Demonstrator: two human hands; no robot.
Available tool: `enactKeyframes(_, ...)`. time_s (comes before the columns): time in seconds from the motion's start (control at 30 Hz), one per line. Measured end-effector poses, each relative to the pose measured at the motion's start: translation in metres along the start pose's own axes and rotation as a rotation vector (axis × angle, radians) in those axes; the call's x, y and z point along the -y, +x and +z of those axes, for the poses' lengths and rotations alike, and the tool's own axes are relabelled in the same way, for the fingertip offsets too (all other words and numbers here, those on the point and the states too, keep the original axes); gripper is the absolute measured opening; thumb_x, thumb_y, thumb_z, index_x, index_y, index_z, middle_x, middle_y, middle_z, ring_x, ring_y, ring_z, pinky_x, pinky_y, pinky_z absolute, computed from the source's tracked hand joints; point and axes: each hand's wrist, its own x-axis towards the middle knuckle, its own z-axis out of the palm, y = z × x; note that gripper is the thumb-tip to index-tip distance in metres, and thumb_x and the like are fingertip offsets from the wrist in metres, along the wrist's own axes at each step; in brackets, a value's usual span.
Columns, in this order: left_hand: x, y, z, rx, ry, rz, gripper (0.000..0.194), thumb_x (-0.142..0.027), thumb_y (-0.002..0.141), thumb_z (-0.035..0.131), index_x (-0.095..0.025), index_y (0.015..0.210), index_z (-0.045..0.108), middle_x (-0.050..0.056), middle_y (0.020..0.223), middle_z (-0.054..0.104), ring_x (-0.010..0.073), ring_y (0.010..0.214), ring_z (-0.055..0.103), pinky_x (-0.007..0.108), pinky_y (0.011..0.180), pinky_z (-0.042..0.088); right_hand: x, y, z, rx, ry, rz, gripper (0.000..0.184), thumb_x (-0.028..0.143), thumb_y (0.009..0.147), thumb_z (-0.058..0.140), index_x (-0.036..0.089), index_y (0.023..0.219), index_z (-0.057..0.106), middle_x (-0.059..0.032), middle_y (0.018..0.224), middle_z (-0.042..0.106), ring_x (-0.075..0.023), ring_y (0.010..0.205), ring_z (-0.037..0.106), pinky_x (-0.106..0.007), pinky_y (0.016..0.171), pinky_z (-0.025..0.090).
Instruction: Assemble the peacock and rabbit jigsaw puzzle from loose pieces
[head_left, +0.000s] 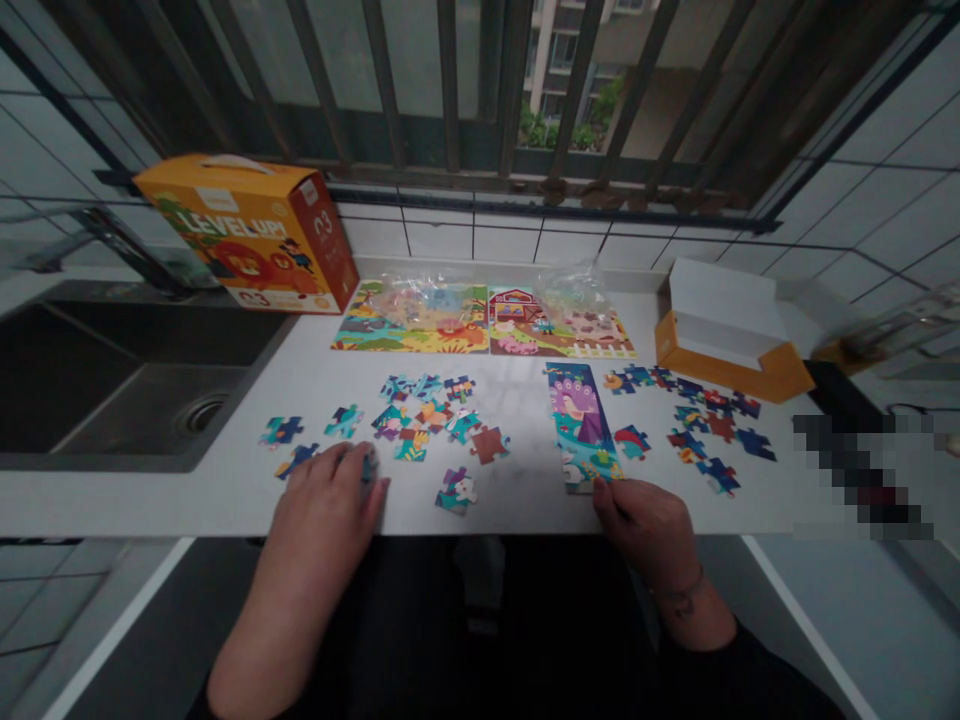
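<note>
My left hand [326, 500] rests low over the counter with its fingers curled. A small dark teal jigsaw piece [368, 467] shows between its fingertips and thumb, mostly covered. My right hand [649, 520] pinches the lower right corner of a tall picture card [577, 415] with a purple peacock on it. Between the hands lies a loose puzzle piece with a white animal [456, 491]. Behind it, a cluster of loose pieces [412, 418] is spread out, with a brown piece [490, 445] at its right side. A teal and red piece [632, 441] lies just right of the card.
More loose pieces [721, 428] lie at the right. Two animal pictures, a savanna scene [420, 335] and a farm scene [559, 335], lie behind under clear plastic. An orange box [255, 240] stands back left beside the sink [142, 440]. An open orange box [727, 350] is back right.
</note>
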Motion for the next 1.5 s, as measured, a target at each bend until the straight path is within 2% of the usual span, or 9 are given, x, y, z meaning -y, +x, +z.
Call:
enactKeyframes(0.13,0.013,-0.001,0.006,0.029,-0.011,-0.016,0.045,-0.043,0.109,0.049,-0.012,0.135,0.07,0.025,0.129,0.074,0.0433,0.12,0.071,0.061,0.104,0.059,0.0,0.0,0.0,-0.001,0.021,-0.002,0.055,0.03,0.116,0.053,0.024,0.061,0.055,0.0007,0.054,0.056,-0.0139,0.051,0.05,-0.035,0.059,0.031)
enactKeyframes(0.3,-0.008,0.011,0.005,-0.009,-0.043,-0.033,0.044,-0.044,0.108,0.055,-0.015,0.138,0.068,0.023,0.131,0.073,0.0427,0.122,0.069,0.061,0.105,0.058,0.0,-0.001,0.001,0.007,0.007,0.015,0.056,0.032,0.116,0.053,0.024,0.06,0.052,0.0009,0.054,0.054,-0.0142,0.051,0.049,-0.035,0.059,0.032)
enactKeyframes(0.5,-0.043,0.063,0.02,0.09,-0.272,0.32,0.053,-0.019,0.102,0.06,-0.019,0.155,0.06,0.015,0.166,0.061,0.0355,0.152,0.055,0.06,0.13,0.044,0.001,0.002,0.0,0.009,0.023,0.0,0.055,0.031,0.117,0.053,0.024,0.063,0.055,0.001,0.056,0.056,-0.0136,0.052,0.052,-0.034,0.06,0.034)
enactKeyframes(0.67,-0.053,0.107,0.024,0.215,-0.307,0.411,0.06,-0.01,0.094,0.06,-0.018,0.153,0.063,0.015,0.157,0.068,0.0361,0.149,0.057,0.059,0.127,0.046,0.001,0.002,0.001,0.017,0.037,0.014,0.054,0.029,0.115,0.055,0.024,0.062,0.054,0.0014,0.055,0.055,-0.0138,0.052,0.05,-0.034,0.059,0.033)
enactKeyframes(0.8,-0.051,0.121,0.024,0.209,-0.301,0.436,0.059,-0.012,0.09,0.064,-0.023,0.147,0.067,0.015,0.148,0.072,0.0357,0.135,0.065,0.06,0.12,0.05,0.001,0.002,0.002,0.023,0.025,0.03,0.053,0.029,0.114,0.054,0.024,0.061,0.054,0.001,0.055,0.055,-0.0141,0.052,0.049,-0.035,0.059,0.031)
enactKeyframes(1.0,-0.047,0.12,0.024,0.21,-0.272,0.457,0.047,-0.02,0.094,0.062,-0.022,0.14,0.071,0.014,0.139,0.075,0.0338,0.127,0.066,0.057,0.113,0.054,0.001,0.003,0.002,0.013,-0.005,0.031,0.054,0.031,0.115,0.052,0.024,0.061,0.053,0.0007,0.054,0.055,-0.0143,0.052,0.049,-0.035,0.06,0.031)
enactKeyframes(1.2,-0.052,0.112,0.014,0.203,-0.218,0.387,0.026,-0.032,0.098,0.066,-0.018,0.116,0.077,0.017,0.119,0.076,0.0354,0.113,0.068,0.058,0.107,0.054,0.002,0.003,0.001,0.008,0.011,0.034,0.054,0.031,0.115,0.052,0.024,0.061,0.054,0.0008,0.054,0.055,-0.0143,0.052,0.048,-0.035,0.06,0.03)
enactKeyframes(1.33,-0.047,0.084,0.004,0.114,-0.294,0.309,0.04,-0.041,0.103,0.066,-0.016,0.133,0.071,0.02,0.132,0.075,0.0386,0.124,0.069,0.06,0.112,0.053,0.001,0.002,0.001,0.006,0.02,0.044,0.054,0.031,0.115,0.053,0.024,0.061,0.054,0.0005,0.055,0.054,-0.0144,0.052,0.048,-0.036,0.06,0.029)
enactKeyframes(1.5,-0.031,0.04,-0.004,0.232,-0.538,0.434,0.04,-0.044,0.103,0.072,-0.028,0.14,0.071,0.011,0.139,0.078,0.0321,0.128,0.072,0.054,0.114,0.057,0.001,0.002,0.002,0.025,-0.001,0.038,0.054,0.032,0.115,0.052,0.024,0.061,0.054,0.0001,0.055,0.054,-0.015,0.053,0.047,-0.035,0.06,0.028)
